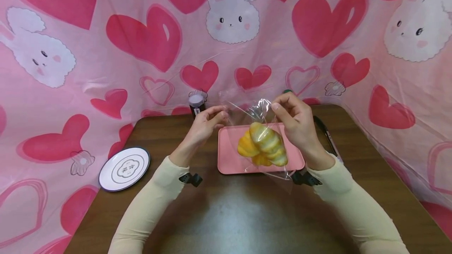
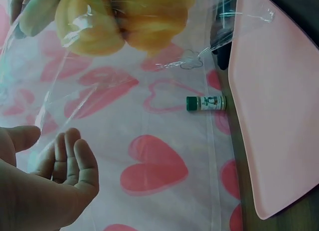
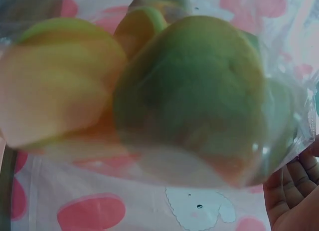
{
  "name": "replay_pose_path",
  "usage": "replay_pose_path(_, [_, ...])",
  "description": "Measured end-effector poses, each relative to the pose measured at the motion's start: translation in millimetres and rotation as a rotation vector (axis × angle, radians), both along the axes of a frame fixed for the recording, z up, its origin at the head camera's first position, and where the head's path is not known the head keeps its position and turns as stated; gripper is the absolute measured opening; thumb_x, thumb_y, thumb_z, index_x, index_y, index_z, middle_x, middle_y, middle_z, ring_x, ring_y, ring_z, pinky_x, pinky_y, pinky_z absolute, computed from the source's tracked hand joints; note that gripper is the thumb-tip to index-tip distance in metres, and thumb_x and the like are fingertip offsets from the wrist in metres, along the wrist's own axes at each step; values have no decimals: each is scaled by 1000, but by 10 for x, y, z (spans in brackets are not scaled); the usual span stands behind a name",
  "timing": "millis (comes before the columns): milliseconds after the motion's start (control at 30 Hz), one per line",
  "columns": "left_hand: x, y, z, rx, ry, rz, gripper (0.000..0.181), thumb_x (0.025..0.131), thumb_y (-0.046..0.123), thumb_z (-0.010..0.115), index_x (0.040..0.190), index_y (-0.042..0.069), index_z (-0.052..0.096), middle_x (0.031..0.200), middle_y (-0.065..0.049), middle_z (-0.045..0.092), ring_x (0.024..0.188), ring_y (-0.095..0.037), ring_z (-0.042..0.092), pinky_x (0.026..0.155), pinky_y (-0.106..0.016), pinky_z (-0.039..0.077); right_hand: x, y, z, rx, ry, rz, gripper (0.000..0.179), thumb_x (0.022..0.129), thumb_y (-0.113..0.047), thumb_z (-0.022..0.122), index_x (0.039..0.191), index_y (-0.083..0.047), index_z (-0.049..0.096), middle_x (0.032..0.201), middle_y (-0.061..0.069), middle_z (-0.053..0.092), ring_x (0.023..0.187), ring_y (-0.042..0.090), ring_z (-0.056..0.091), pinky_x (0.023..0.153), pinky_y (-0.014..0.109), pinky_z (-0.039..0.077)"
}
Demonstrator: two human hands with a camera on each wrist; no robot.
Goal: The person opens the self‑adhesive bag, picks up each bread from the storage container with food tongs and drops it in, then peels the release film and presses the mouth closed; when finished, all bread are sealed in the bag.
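A clear plastic bag (image 1: 263,109) with several bread rolls in it is held up between the two hands. One roll is a pale ridged croissant (image 1: 269,144); beside it are orange-yellow rolls (image 1: 248,146). The left hand (image 1: 208,122) pinches the bag's left edge between thumb and forefinger. At the upper right, the right hand (image 1: 294,117) pinches gathered film with thumb and curled fingers. Behind the bag lies a pink tray (image 1: 226,164), overlapped by the rolls in the head view. In the right wrist view the bagged rolls (image 3: 189,101) loom close and blurred.
A white plate (image 1: 113,173) with a dark rim lies at the table's left edge. A dark jar (image 1: 197,107) with a pale lid stands at the back. A green-capped bottle (image 2: 205,103) is near the back edge. Dark tongs (image 1: 328,136) lie to the right.
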State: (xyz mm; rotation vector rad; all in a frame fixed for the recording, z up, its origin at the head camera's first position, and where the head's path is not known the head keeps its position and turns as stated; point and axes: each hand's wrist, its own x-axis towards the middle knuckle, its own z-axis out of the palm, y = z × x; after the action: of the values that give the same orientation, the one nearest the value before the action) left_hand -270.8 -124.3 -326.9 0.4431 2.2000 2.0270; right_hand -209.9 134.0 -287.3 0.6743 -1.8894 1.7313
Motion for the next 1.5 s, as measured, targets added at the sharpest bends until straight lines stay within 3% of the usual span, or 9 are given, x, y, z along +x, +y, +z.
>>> replay_pose_path(133, [21, 5, 4, 64, 30, 58, 28, 98, 15, 63, 120, -3, 64, 103, -6, 67, 87, -11, 67, 88, -33, 59, -12, 32, 0, -30, -8, -20, 12, 96, -5, 60, 93, 7, 60, 75, -1, 64, 61, 12, 55, 58, 20, 51])
replay_pose_path(300, [53, -33, 52, 156, 95, 121, 20, 96, 13, 66, 109, -2, 67, 92, 4, 71, 84, -11, 68, 80, -30, 60, -53, 117, -25, -105, -36, -33, 15, 97, -5, 60, 93, 10, 59, 81, 0, 74, 62, 12, 56, 56, 20, 48])
replay_pose_path(433, [75, -69, 105, 197, 153, 135, 22, 96, 10, 66, 109, -6, 65, 88, 4, 73, 82, -10, 69, 78, -27, 60, -122, 209, -66, -124, -35, -46, 17, 98, -6, 59, 92, 10, 60, 81, 0, 76, 66, 11, 61, 56, 22, 47])
replay_pose_path(667, [135, -67, 170, 198, 224, 160, 25, 95, 8, 66, 112, -10, 64, 87, 5, 69, 78, -10, 66, 73, -23, 59, -237, 331, -177, -70, -68, -111, 20, 99, -14, 60, 94, 6, 63, 84, -6, 75, 76, 10, 70, 63, 20, 50])
replay_pose_path(900, [169, -23, 184, 216, 297, 168, 25, 96, 10, 65, 109, -11, 65, 86, 2, 70, 81, -12, 66, 78, -29, 60, -316, 359, -259, -104, -96, -94, 17, 99, -13, 61, 92, 2, 62, 81, -6, 75, 73, 10, 70, 61, 21, 49])
replay_pose_path(1300, [229, 65, 243, 343, 416, 153, 18, 95, 4, 65, 106, -11, 67, 78, 0, 68, 71, -15, 61, 69, -22, 56, -382, 367, -323, -96, -198, -120, 14, 98, -12, 62, 90, -1, 64, 79, -10, 73, 73, 6, 67, 62, 20, 50])
replay_pose_path(1500, [270, 116, 290, 270, 474, 141, 24, 95, 8, 66, 110, -11, 68, 79, 1, 67, 68, -15, 61, 66, -22, 56, -406, 363, -409, -27, -240, -125, 19, 97, -12, 63, 92, 6, 63, 77, -10, 71, 72, 5, 67, 64, 18, 53])
